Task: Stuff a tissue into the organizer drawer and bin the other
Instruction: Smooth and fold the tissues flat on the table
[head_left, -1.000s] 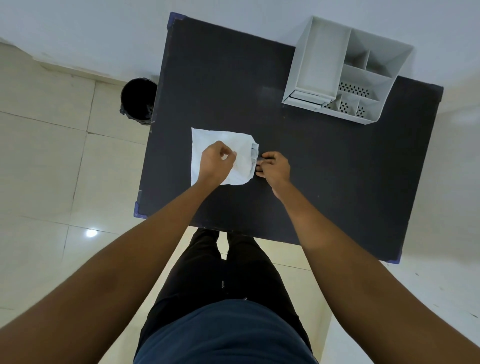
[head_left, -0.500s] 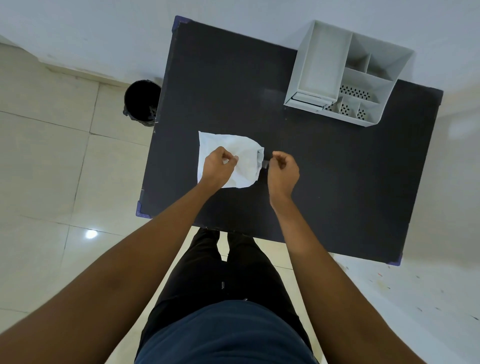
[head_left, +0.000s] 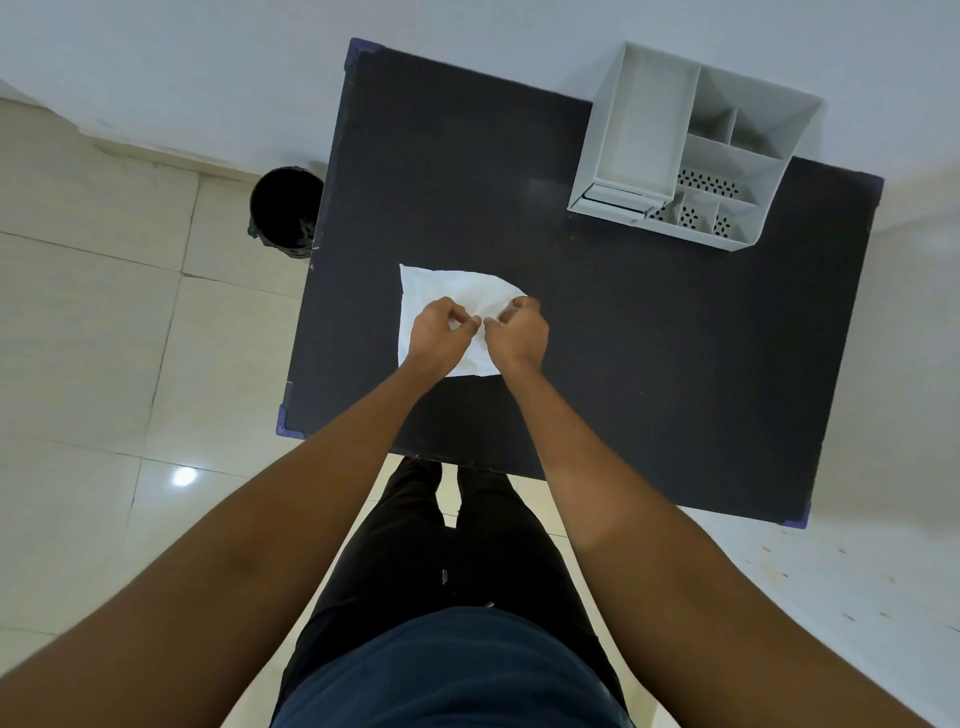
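A white tissue (head_left: 448, 286) lies flat on the black table (head_left: 649, 338), left of centre. My left hand (head_left: 439, 332) rests on its middle with fingers pinched on the paper. My right hand (head_left: 519, 332) sits right beside it, over the tissue's right part, fingers curled and pinching the paper too. Whether a second tissue lies under this one I cannot tell. The grey desk organizer (head_left: 691, 150) stands at the table's far right corner; its small drawer (head_left: 615, 200) at the front left looks closed. A black bin (head_left: 283, 210) stands on the floor off the table's far left edge.
The organizer has a long tray compartment and several small perforated cells. A white wall runs behind the table. Cream floor tiles (head_left: 104, 338) surround it. My legs stand at the table's near edge.
My right hand moved left from beside the tissue's right edge onto the tissue, close against my left hand. My left hand stayed on the tissue.
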